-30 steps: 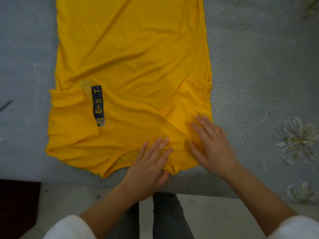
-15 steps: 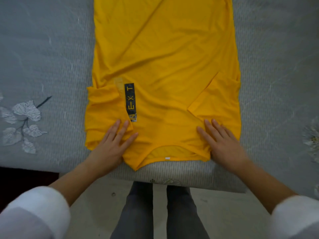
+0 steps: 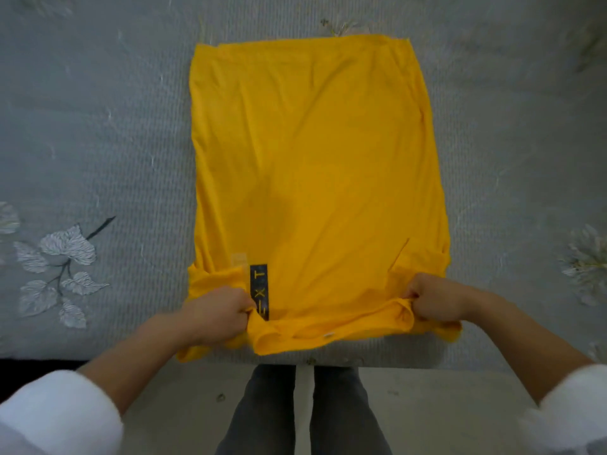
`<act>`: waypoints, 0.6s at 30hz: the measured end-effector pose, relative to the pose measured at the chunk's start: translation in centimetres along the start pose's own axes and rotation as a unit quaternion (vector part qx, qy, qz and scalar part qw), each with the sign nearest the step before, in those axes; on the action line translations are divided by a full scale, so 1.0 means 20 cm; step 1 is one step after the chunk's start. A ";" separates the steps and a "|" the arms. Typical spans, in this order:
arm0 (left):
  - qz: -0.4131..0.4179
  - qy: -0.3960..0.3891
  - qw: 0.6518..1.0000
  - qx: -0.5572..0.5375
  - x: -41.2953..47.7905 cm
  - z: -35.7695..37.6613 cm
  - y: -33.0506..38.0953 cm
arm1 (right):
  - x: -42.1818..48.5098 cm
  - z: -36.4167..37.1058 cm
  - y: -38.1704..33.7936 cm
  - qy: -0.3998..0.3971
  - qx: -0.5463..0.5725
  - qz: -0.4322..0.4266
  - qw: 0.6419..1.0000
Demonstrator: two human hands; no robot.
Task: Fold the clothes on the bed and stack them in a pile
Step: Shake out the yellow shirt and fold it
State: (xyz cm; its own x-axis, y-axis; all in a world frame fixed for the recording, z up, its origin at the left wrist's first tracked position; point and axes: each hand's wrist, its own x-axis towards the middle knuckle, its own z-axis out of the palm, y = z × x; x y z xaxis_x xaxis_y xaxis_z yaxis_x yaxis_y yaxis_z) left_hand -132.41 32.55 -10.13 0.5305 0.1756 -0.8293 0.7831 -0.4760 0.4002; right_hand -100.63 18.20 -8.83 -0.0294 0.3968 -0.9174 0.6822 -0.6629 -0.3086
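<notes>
A yellow T-shirt (image 3: 315, 165) lies flat on the grey bed (image 3: 98, 142), its sides folded in and its collar end at the near edge. A dark printed strip (image 3: 259, 290) with letters runs along its lower left. My left hand (image 3: 213, 315) grips the shirt's near left shoulder, fingers curled into the cloth. My right hand (image 3: 437, 298) grips the near right shoulder the same way. The collar edge between them is bunched and raised off the bed.
The grey bedspread has leaf prints at the left (image 3: 59, 267) and flower prints at the right (image 3: 584, 257). The bed's near edge (image 3: 328, 357) runs just below the shirt. My legs (image 3: 305, 412) stand on a pale floor below it.
Both hands went from lying flat on the shirt to gripping its near shoulders. The collar edge has bunched up. The view has pulled back, and the shirt's far hem now shows.
</notes>
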 end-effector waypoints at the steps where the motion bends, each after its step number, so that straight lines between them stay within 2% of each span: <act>1: -0.009 -0.059 0.998 -0.038 -0.01 0.00 -0.02 | -0.02 -0.01 -0.01 -0.036 0.014 0.004 0.999; 2: -0.016 -0.102 0.992 -0.076 -0.01 -0.02 -0.04 | -0.03 -0.02 -0.03 -0.054 0.034 0.000 0.998; 4: -0.003 -0.117 0.984 -0.132 0.01 -0.12 -0.07 | -0.02 -0.10 -0.06 -0.032 0.098 -0.006 0.995; 6: 0.003 -0.071 0.981 -0.180 0.05 -0.29 -0.08 | 0.01 -0.23 -0.08 0.044 0.148 -0.001 0.988; 9: -0.045 0.006 0.957 -0.286 0.13 -0.58 -0.11 | 0.09 -0.48 -0.12 0.157 0.160 -0.002 0.975; 14: -0.106 0.108 0.941 -0.303 0.27 -1.00 -0.15 | 0.21 -0.88 -0.29 0.214 0.150 -0.001 0.965; 16: -0.132 0.145 0.922 -0.334 0.33 -1.16 -0.19 | 0.27 -1.03 -0.36 0.254 0.142 0.003 0.957; 18: -0.134 0.221 0.896 -0.360 0.40 -1.29 -0.23 | 0.34 -1.15 -0.42 0.311 0.161 -0.009 0.937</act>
State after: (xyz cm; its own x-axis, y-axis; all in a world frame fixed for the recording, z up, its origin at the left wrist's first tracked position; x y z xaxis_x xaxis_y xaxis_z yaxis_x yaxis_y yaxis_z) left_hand -123.40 58.40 -8.57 0.2438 0.6013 -0.7609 0.8240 0.2852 0.4895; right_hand -89.76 41.19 -6.73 0.4600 0.6373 -0.6183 0.4278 -0.7693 -0.4746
